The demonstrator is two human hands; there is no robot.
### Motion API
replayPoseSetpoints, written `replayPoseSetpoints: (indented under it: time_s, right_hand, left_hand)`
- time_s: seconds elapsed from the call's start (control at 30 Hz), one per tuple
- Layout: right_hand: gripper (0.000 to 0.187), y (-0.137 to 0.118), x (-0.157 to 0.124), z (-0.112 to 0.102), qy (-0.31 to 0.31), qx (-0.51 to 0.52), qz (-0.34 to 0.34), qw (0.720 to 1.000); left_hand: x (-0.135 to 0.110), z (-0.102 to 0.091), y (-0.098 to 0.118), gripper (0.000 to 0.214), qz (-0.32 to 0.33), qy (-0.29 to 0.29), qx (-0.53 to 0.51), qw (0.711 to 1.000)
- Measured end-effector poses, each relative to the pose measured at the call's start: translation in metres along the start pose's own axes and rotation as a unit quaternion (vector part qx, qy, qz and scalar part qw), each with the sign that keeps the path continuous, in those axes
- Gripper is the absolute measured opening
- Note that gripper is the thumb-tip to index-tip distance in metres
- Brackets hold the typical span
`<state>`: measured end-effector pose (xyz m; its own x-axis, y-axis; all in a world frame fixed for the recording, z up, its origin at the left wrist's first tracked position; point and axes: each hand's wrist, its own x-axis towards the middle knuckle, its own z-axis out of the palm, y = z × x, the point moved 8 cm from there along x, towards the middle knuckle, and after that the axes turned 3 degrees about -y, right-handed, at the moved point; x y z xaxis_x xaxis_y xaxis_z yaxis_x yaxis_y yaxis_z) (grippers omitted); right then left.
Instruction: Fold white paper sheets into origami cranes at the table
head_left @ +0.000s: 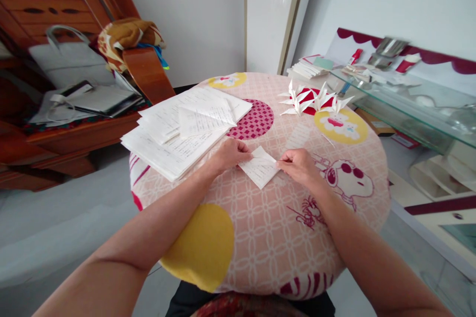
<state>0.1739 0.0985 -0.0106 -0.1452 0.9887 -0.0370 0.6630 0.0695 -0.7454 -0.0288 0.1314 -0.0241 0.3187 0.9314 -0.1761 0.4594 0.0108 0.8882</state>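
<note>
A small folded square of written paper (259,169) lies in a diamond position on the round table. My left hand (232,153) pinches its left corner between thumb and fingers. At the opposite corner, my right hand (296,164) has its fingertips closed on the paper. Just beyond my right hand rests a pale strip of paper (298,134). Several folded paper cranes (310,99) stand together at the table's far right. To the left of my hands is a stack of written sheets (174,153), with a loose folded sheet (206,118) on top.
A patterned cloth (267,237) covers the round table. At the right stands a glass shelf (416,109) carrying cups and small items, close to the table's edge. A wooden bench (70,143) at the left holds a grey bag (74,64) and a laptop (104,101).
</note>
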Motion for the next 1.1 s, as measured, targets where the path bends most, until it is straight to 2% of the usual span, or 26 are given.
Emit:
replayPoseSetpoints:
  time_s: [0.1,0.2,0.3,0.37,0.5,0.7,0.8,0.93,1.1]
  right_hand:
    - [0.007,-0.012,-0.005,-0.003,0.041,-0.113,-0.051,0.991]
    - [0.014,-0.037,-0.015,0.001,0.059,-0.135,-0.169,0.975]
    - [0.030,-0.056,-0.027,0.017,-0.004,-0.111,-0.289,0.951]
    - [0.035,-0.060,-0.032,0.027,-0.061,-0.104,-0.324,0.938]
    - [0.030,-0.058,-0.033,0.032,-0.098,-0.100,-0.334,0.932]
    - [0.028,-0.057,-0.031,0.030,-0.115,-0.081,-0.347,0.927]
    - [0.026,-0.057,-0.031,0.029,-0.111,-0.072,-0.351,0.927]
    - [0.010,-0.060,-0.031,0.027,-0.112,-0.058,-0.351,0.928]
    - [0.015,-0.062,-0.030,0.024,-0.114,-0.041,-0.348,0.930]
  left_hand:
    - [-0.004,-0.003,0.006,0.009,0.032,0.036,0.122,0.991]
    - [-0.011,-0.004,0.018,0.005,0.075,0.073,0.212,0.972]
    - [-0.020,-0.001,0.031,0.014,0.137,0.096,0.240,0.956]
    - [-0.026,0.005,0.035,0.017,0.183,0.082,0.237,0.951]
    - [-0.040,0.015,0.037,0.021,0.254,0.028,0.220,0.941]
    - [-0.063,0.018,0.038,0.024,0.275,-0.035,0.199,0.940]
    - [-0.068,0.018,0.040,0.017,0.282,-0.034,0.203,0.937]
    - [-0.067,0.019,0.038,0.011,0.283,-0.024,0.202,0.937]
    - [-0.067,0.020,0.037,0.014,0.303,-0.008,0.205,0.930]
